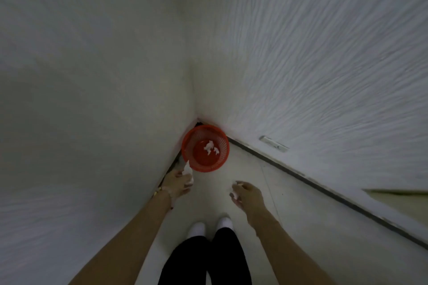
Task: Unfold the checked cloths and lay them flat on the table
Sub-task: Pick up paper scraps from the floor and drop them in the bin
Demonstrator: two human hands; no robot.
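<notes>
No checked cloth and no table are in view. I stand in a room corner, looking down at the floor. My left hand [179,184] is held out low near the left wall, fingers closed on a small white scrap of paper [187,168] that sticks up beside the basket rim. My right hand [246,194] hangs over the floor to the right, fingers curled, with small white bits at the fingertips. A red plastic waste basket [222,146] stands in the corner just beyond both hands, with crumpled white paper pieces [209,146] lying at its bottom.
Two white textured walls meet behind the basket, with a dark skirting gap along the floor. A wall socket plate [274,143] sits low on the right wall. My dark trousers and white shoes [209,227] show at the bottom, on a pale floor.
</notes>
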